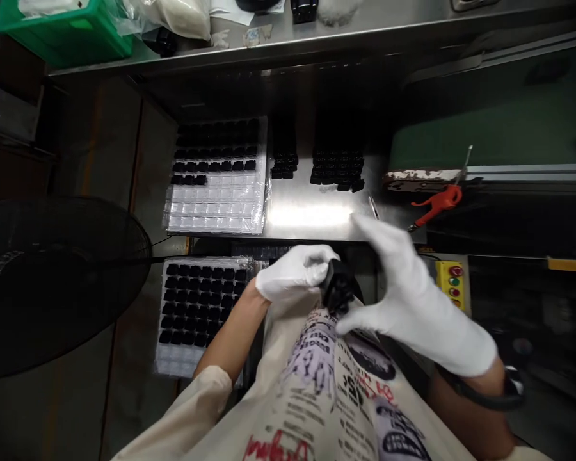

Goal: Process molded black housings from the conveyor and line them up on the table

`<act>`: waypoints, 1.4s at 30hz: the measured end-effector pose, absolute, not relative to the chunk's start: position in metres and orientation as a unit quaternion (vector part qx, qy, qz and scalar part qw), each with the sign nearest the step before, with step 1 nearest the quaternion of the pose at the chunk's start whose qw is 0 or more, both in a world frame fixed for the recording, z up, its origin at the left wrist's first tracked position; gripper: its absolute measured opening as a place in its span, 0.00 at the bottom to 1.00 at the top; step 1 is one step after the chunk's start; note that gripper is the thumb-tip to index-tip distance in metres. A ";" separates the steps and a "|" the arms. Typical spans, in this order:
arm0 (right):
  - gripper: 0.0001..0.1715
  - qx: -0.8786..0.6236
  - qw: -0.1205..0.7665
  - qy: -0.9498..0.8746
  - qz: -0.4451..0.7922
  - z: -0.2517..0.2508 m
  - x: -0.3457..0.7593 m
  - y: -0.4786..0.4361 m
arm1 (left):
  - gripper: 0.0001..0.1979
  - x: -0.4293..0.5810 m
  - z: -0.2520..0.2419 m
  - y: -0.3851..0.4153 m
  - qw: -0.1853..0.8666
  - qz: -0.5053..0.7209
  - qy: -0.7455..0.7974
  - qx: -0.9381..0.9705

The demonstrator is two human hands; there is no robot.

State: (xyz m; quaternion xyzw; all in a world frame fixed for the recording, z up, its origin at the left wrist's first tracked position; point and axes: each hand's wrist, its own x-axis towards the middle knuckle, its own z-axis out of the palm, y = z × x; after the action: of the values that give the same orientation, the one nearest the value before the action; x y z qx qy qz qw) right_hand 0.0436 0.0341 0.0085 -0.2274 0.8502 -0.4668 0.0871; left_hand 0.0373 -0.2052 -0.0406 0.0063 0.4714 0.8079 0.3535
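Note:
My left hand [295, 274], in a white glove, grips a black plastic piece [338, 288] in front of my shirt. The piece is too dark to make out its details. To its right, my gloved right hand [413, 301] is open, thumb and fingers spread apart around the piece's right side. Whether the thumb touches it I cannot tell. On the metal table [312, 221] beyond, small black parts [338, 169] stand in two groups of tight rows. A clear plastic tray [211, 208] left of them has similar parts in its far rows.
A second tray [173, 358] with black parts is lower left, near my left forearm. A dark round fan [62, 282] stands at the left. An orange air gun [439, 203] and a yellow button box [450, 282] are at the right. A green bin [77, 38] sits on the upper shelf.

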 end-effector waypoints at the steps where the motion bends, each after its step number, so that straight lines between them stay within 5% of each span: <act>1: 0.78 -0.212 0.051 0.871 -0.441 0.009 0.043 0.043 | 0.24 0.033 -0.039 -0.204 0.352 0.799 0.488 -0.003; 5: 0.68 -0.208 -0.055 0.910 -0.355 0.014 0.040 0.057 | 0.16 0.031 -0.020 -0.196 0.326 0.727 0.591 -0.128; 14: 0.61 -0.208 -0.060 0.919 -0.330 0.008 0.034 0.059 | 0.19 0.032 -0.007 -0.174 0.305 0.738 0.561 -0.219; 25: 0.35 -0.283 0.075 0.930 -0.220 -0.010 0.024 0.027 | 0.07 0.031 -0.001 -0.165 0.298 0.634 0.687 -0.194; 29: 0.29 -0.249 0.087 0.901 -0.344 -0.006 0.021 0.026 | 0.15 0.035 -0.001 -0.178 0.267 0.731 0.605 -0.168; 34: 0.36 -0.151 0.173 0.801 -0.553 -0.005 0.024 0.032 | 0.23 0.039 0.010 -0.191 0.186 0.782 0.567 -0.180; 42: 0.40 -0.150 0.242 0.721 -0.632 -0.009 0.026 0.025 | 0.25 0.042 0.018 -0.196 0.181 0.788 0.564 -0.167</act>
State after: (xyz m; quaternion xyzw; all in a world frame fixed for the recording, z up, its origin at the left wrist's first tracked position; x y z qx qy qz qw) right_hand 0.0258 0.0245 -0.0094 -0.1500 0.7210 -0.6316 0.2424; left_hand 0.0423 -0.1963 0.0182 -0.1666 0.5640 0.7882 0.1813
